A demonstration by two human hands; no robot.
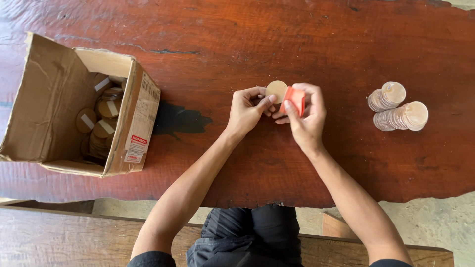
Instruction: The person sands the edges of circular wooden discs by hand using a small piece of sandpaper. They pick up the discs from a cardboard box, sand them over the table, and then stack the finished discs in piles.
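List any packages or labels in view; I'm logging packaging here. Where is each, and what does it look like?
Cardboard box: left on the wooden table, open, brown, holding round discs.
Label: on the box's right side, white rectangle with a red patch.

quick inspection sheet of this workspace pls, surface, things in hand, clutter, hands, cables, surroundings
surface: dark red wooden table, with a black patch beside the box
job's things: round wooden disc held at the fingertips of both hands; orange block against its right edge
clutter: open cardboard box on the left holding taped discs; two stacks of discs lying on the right
grippers: left hand grips the disc; right hand is closed on the orange block
cables: nothing seen
surroundings: wooden bench at the near edge, pale ground beneath; person's dark clothing at bottom centre
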